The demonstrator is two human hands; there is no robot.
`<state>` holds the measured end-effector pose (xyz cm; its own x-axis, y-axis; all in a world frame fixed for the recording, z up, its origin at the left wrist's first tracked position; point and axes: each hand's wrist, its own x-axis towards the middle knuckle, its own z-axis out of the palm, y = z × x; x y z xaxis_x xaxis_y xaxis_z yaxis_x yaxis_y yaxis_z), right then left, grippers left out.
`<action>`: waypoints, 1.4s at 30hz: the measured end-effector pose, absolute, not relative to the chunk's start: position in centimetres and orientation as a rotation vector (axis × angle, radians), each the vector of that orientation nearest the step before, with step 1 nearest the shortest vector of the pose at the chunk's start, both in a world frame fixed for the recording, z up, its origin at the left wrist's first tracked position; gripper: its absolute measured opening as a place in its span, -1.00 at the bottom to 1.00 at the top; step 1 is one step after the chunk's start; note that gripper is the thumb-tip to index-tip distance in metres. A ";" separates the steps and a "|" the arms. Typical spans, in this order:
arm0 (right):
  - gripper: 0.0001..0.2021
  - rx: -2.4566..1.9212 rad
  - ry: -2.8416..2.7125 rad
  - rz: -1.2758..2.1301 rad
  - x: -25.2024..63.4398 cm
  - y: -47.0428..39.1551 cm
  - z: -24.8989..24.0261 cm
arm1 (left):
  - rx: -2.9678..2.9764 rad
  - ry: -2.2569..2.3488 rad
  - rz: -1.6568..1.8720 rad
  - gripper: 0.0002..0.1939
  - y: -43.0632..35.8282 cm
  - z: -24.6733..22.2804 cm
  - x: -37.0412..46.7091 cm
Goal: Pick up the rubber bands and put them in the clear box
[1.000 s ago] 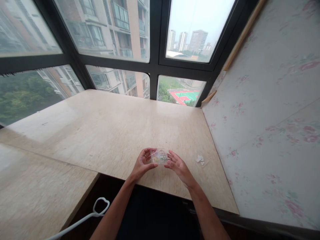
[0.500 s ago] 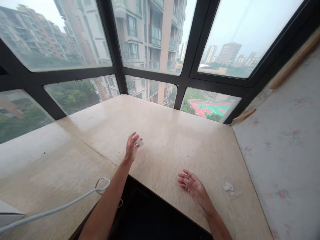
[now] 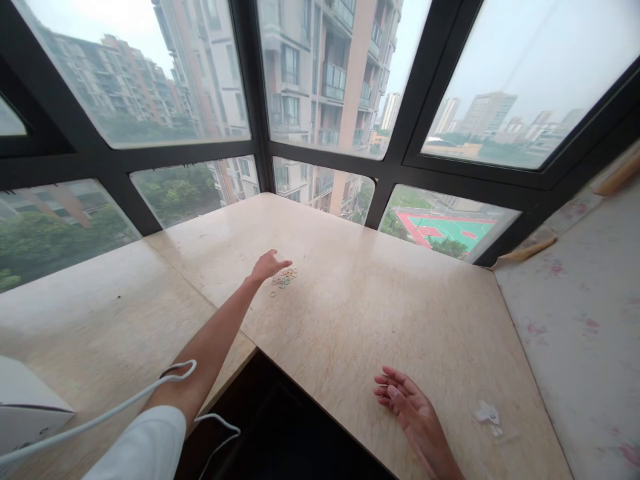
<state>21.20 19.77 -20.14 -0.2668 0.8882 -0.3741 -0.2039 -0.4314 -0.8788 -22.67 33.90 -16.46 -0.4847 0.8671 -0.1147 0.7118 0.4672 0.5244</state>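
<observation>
**Coloured rings (image 3: 285,278) lying beside left hand (image 3: 271,265)**

Rings are sitting loosely grouped on the worktop (image 3: 340,327). Left hand is facing away; cannot tell its grip. Right hand (image 3: 411,408) is showing open, fingers loosely curled, near small white pieces (image 3: 486,412).

Bands (image 3: 283,281) loose on the desk (image 3: 340,327), left of its middle; one band apart, on the near side of the group. Left hand (image 3: 269,265) just beside the group, at its far left; contact cannot be told. Right hand (image 3: 406,400) near the front edge, well apart from the bands. Scraps (image 3: 487,413) right of it, before the wall (image 3: 595,380). Box (image 3: 27,403) at near left; cable (image 3: 115,405) passes across the left forearm (image 3: 220,347). Windows (image 3: 485,87) behind the desk.
</observation>
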 end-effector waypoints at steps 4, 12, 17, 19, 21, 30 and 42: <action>-0.55 -1.207 -0.962 1.773 21.0 19.7 -19.9 | 1.234 2.297 0.842 -0.14 32.9 -14.9 -21.8; -0.58 -1.176 -0.993 1.838 21.7 20.1 -20.3 | 0.954 1.753 1.308 -0.22 31.6 -15.0 -12.5; -0.61 -1.148 -0.980 1.780 22.1 19.9 -20.9 | 0.834 1.357 1.359 -0.16 30.8 -16.9 -5.0; -0.63 -1.150 -0.960 1.739 22.1 19.4 -20.7 | 0.816 1.219 1.337 -0.11 30.4 -17.8 -2.2; -0.65 -1.183 -0.979 1.675 22.7 18.9 -20.0 | 0.835 1.107 1.282 -0.12 30.0 -18.4 0.5; -0.57 -1.613 -1.407 0.692 34.1 18.5 -19.3 | 0.949 0.867 0.938 -0.32 27.4 -19.2 10.1; -0.35 -1.896 -1.777 0.374 39.2 22.2 -21.2 | 1.301 0.839 0.709 -0.36 24.0 -18.8 14.7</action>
<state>39.16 22.18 -21.21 0.1054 0.9843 0.1415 0.8437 -0.0132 -0.5366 14.68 24.01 -18.83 0.5293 0.8387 -0.1281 0.0133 0.1428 0.9897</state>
